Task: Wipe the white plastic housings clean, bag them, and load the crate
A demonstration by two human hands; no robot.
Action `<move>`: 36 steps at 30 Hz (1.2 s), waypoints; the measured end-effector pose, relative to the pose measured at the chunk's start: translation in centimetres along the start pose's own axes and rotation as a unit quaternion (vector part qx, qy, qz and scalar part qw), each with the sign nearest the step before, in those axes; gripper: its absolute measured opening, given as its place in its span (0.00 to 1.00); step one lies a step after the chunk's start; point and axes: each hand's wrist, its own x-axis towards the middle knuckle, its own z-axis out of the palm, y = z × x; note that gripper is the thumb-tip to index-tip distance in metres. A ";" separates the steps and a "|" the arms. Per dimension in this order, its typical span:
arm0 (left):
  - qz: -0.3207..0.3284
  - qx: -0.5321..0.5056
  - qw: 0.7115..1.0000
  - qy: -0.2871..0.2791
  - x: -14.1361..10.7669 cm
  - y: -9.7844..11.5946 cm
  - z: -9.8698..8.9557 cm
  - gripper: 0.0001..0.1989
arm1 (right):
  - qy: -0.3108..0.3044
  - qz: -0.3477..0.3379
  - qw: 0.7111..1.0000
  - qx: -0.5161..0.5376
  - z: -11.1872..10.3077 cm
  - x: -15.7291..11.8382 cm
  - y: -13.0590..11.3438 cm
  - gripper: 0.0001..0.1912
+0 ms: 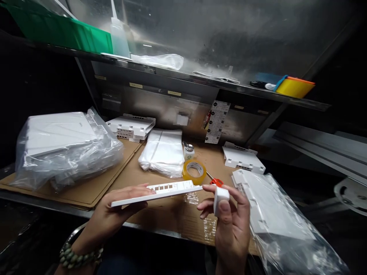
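White panel (160, 191) rests gripped in left hand (114, 215); right hand (232, 221) pinches white block (220, 198) beside it.

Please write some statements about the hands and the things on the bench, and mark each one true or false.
1. The left hand holds a flat white panel. True.
2. The right hand holds the scissors. False: it has a grip on a small white block; the orange-handled scissors lie on the cardboard.
3. The roll of tape lies on the upper shelf. False: it lies on the cardboard.
4. A yellow bin stands on the shelf. True.
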 end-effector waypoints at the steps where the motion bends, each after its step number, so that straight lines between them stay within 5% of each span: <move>1: -0.012 -0.034 0.999 0.008 0.0 0.0 0.0 0.12 | -0.027 0.007 1.000 -0.004 0.5 0.0 0.0 0.11; 3: -0.006 -0.057 0.998 -0.007 0.1 0.2 -0.2 0.11 | -0.080 0.028 0.996 -0.033 1.3 0.1 0.4 0.13; 6: 0.074 0.042 0.993 -0.087 0.6 0.3 -0.8 0.06 | -0.097 0.038 0.991 -0.086 2.3 0.0 1.3 0.14; 9: 0.132 -0.009 0.991 -0.019 1.2 -0.4 -1.1 0.16 | -0.042 -0.003 0.995 -0.090 3.0 -0.3 2.4 0.14; 11: 0.074 -0.183 0.978 0.059 1.5 -1.2 -1.1 0.27 | -0.011 -0.046 0.996 -0.078 3.3 -0.7 2.9 0.13; 14: -0.100 -0.356 0.928 0.043 2.1 -1.8 -0.9 0.31 | -0.015 -0.058 0.996 -0.061 3.6 -1.5 3.6 0.12; 17: -0.247 -0.380 0.891 0.033 2.6 -1.2 -1.0 0.30 | -0.070 0.035 0.995 -0.068 3.2 -2.1 3.9 0.16; 20: -0.293 -0.392 0.870 0.065 2.8 -0.2 -0.8 0.31 | -0.114 0.087 0.982 -0.123 3.1 -2.5 3.3 0.17; 26: -0.233 -0.410 0.877 0.090 2.2 1.0 1.3 0.28 | -0.233 -0.166 0.936 -0.204 7.0 -3.7 0.8 0.13; 31: -0.196 -0.409 0.886 0.100 1.9 0.6 1.3 0.28 | -0.279 -0.197 0.909 -0.240 7.9 -4.0 0.5 0.11; 36: -0.189 -0.425 0.881 0.082 1.9 0.2 1.1 0.29 | -0.261 -0.213 0.910 -0.241 8.1 -4.3 0.4 0.12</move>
